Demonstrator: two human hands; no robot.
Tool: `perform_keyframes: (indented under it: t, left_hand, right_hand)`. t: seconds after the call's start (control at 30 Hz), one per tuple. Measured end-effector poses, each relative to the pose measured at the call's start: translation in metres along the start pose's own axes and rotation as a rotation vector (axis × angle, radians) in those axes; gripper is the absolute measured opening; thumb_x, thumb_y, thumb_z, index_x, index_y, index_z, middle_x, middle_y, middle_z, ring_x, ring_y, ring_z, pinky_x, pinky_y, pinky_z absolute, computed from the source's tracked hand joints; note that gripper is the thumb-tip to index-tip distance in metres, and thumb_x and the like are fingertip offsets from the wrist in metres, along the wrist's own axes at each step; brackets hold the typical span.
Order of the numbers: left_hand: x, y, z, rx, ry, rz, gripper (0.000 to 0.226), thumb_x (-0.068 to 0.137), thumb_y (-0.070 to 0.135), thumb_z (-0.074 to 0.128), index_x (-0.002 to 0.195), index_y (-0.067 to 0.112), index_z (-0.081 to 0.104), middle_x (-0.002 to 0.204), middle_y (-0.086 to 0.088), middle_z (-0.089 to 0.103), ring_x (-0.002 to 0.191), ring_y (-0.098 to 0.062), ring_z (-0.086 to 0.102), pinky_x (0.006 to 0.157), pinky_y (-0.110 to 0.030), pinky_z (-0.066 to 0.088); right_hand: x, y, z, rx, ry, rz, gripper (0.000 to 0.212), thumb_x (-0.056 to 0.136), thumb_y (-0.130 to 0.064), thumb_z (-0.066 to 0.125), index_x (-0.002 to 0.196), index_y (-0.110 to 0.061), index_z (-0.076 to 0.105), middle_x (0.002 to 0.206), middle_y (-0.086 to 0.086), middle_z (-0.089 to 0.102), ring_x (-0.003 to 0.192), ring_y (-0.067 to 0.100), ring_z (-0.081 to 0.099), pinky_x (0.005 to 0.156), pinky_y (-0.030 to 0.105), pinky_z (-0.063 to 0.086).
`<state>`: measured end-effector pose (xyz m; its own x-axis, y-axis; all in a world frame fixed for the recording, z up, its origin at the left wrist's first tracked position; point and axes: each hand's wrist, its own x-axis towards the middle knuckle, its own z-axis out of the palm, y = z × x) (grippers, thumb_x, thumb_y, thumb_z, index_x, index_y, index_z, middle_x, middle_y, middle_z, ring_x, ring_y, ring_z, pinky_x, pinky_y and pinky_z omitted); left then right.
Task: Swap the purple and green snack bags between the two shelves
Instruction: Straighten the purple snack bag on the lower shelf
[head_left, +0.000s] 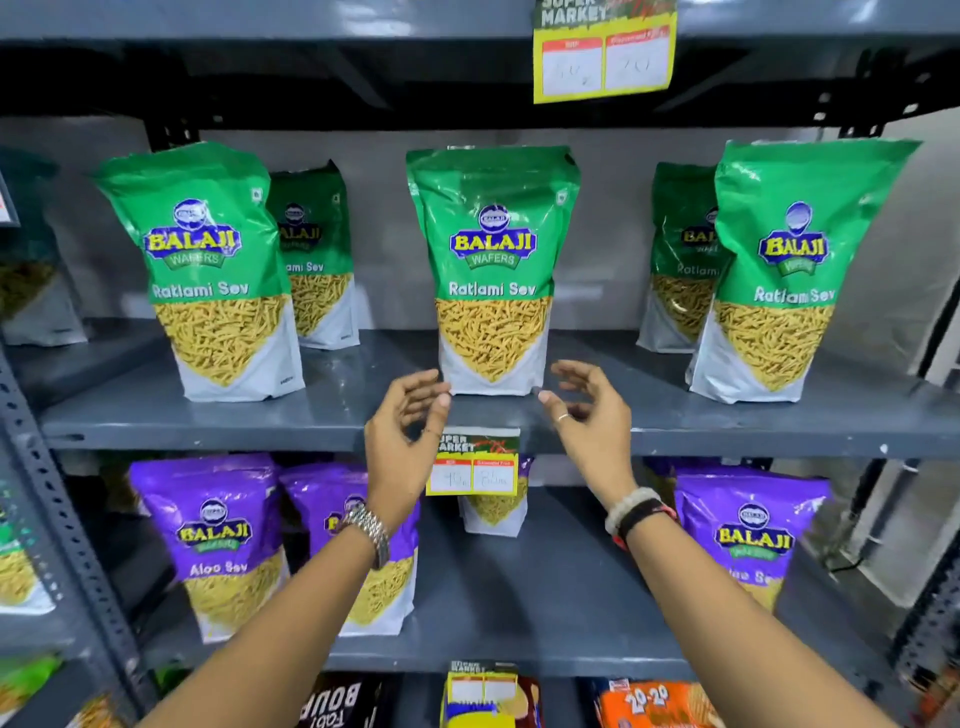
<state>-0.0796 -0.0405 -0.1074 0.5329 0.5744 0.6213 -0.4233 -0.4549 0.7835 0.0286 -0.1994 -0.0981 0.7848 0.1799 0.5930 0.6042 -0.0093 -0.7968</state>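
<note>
Several green Ratlami Sev bags stand upright on the upper grey shelf (332, 415): one in the middle (492, 270), one at the left (208, 275), one at the right (789, 270), with others behind. Purple Aloo Sev bags stand on the lower shelf (545, 613): one at the left (213, 540), one behind my left forearm (322, 499), one at the right (753, 535). My left hand (402, 436) and my right hand (589, 415) are raised on either side of the middle green bag's base, fingers apart, holding nothing.
A yellow price tag (474, 465) hangs from the upper shelf's front edge between my hands; another (605, 52) hangs higher up. A small bag (493, 512) stands behind the tag. Biscuit packs (649, 704) lie on the bottom shelf. A perforated metal post (57, 525) rises at the left.
</note>
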Motion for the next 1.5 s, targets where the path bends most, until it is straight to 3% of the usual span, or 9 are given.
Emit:
perform_keyframes:
  t: [0.2, 0.47, 0.7, 0.93, 1.07, 1.17, 1.27, 1.4, 1.5]
  left_hand:
    - [-0.074, -0.06, -0.015, 0.064, 0.059, -0.088, 0.018, 0.087, 0.014, 0.061, 0.093, 0.031, 0.059, 0.082, 0.007, 0.064, 0.075, -0.001, 0.059, 0.071, -0.01, 0.046]
    - [-0.103, -0.155, -0.04, 0.119, 0.127, -0.419, 0.019, 0.086, 0.002, 0.055, 0.105, 0.002, 0.057, 0.082, 0.009, 0.058, 0.067, 0.005, 0.056, 0.065, -0.005, 0.044]
    - [-0.108, -0.225, -0.103, 0.209, 0.373, -0.559, 0.028, 0.082, 0.033, 0.051, 0.096, 0.009, 0.052, 0.086, -0.028, 0.06, 0.072, -0.033, 0.059, 0.077, -0.052, 0.047]
    - [-0.095, -0.239, -0.132, 0.336, 0.029, -0.671, 0.029, 0.093, 0.017, 0.05, 0.118, 0.001, 0.049, 0.098, -0.007, 0.06, 0.085, -0.004, 0.058, 0.076, -0.023, 0.044]
    - [-0.09, -0.249, -0.134, 0.351, -0.091, -0.711, 0.037, 0.089, 0.008, 0.055, 0.123, -0.005, 0.047, 0.107, -0.013, 0.06, 0.097, -0.017, 0.054, 0.082, -0.018, 0.045]
    - [-0.09, -0.254, -0.13, 0.325, -0.043, -0.736, 0.037, 0.084, 0.004, 0.061, 0.117, -0.007, 0.049, 0.103, -0.013, 0.06, 0.08, -0.007, 0.063, 0.09, -0.032, 0.051]
    - [-0.09, -0.26, -0.124, 0.295, -0.071, -0.724, 0.036, 0.08, -0.001, 0.064, 0.112, -0.009, 0.05, 0.108, -0.015, 0.059, 0.06, 0.018, 0.059, 0.069, -0.008, 0.051]
    - [-0.09, -0.257, -0.1, 0.318, -0.151, -0.785, 0.048, 0.071, 0.021, 0.077, 0.108, 0.0, 0.054, 0.109, -0.02, 0.068, 0.092, -0.016, 0.065, 0.091, -0.035, 0.051]
    - [-0.093, -0.247, -0.07, 0.342, -0.187, -0.803, 0.049, 0.074, 0.021, 0.075, 0.113, 0.001, 0.054, 0.101, -0.008, 0.063, 0.097, -0.018, 0.058, 0.089, -0.028, 0.043]
  right_hand:
    - [-0.083, 0.044, -0.005, -0.085, 0.09, 0.001, 0.016, 0.076, -0.022, 0.07, 0.089, -0.026, 0.063, 0.088, -0.004, 0.068, 0.082, 0.006, 0.056, 0.073, 0.017, 0.043]
    - [-0.123, 0.128, 0.051, -0.183, -0.21, 0.333, 0.022, 0.072, -0.023, 0.07, 0.093, -0.02, 0.062, 0.093, -0.001, 0.07, 0.09, 0.016, 0.062, 0.088, 0.034, 0.05]
    - [-0.127, 0.153, 0.129, -0.179, -0.467, 0.473, 0.043, 0.073, -0.015, 0.072, 0.113, -0.011, 0.058, 0.114, 0.009, 0.067, 0.104, 0.015, 0.06, 0.093, 0.022, 0.044]
    - [-0.139, 0.18, 0.192, -0.176, -0.669, 0.612, 0.05, 0.069, -0.025, 0.075, 0.112, -0.012, 0.053, 0.115, 0.013, 0.068, 0.108, 0.028, 0.062, 0.099, 0.044, 0.047]
    - [-0.153, 0.192, 0.202, -0.126, -0.579, 0.686, 0.031, 0.071, -0.024, 0.075, 0.096, -0.014, 0.06, 0.101, 0.012, 0.072, 0.095, 0.025, 0.067, 0.094, 0.046, 0.051]
    - [-0.155, 0.189, 0.198, -0.101, -0.508, 0.685, 0.022, 0.072, -0.021, 0.074, 0.084, -0.017, 0.056, 0.086, 0.009, 0.069, 0.08, 0.021, 0.063, 0.087, 0.039, 0.053]
    - [-0.151, 0.19, 0.186, -0.065, -0.478, 0.691, 0.021, 0.073, -0.016, 0.073, 0.084, -0.018, 0.055, 0.088, 0.009, 0.068, 0.085, 0.02, 0.063, 0.091, 0.043, 0.053]
    - [-0.145, 0.191, 0.153, -0.042, -0.415, 0.693, 0.019, 0.077, -0.011, 0.069, 0.092, -0.012, 0.059, 0.094, 0.009, 0.068, 0.087, 0.015, 0.061, 0.089, 0.021, 0.052]
    - [-0.142, 0.196, 0.124, -0.075, -0.35, 0.687, 0.019, 0.077, -0.012, 0.069, 0.094, -0.008, 0.061, 0.091, 0.007, 0.068, 0.087, 0.013, 0.06, 0.083, 0.019, 0.05]
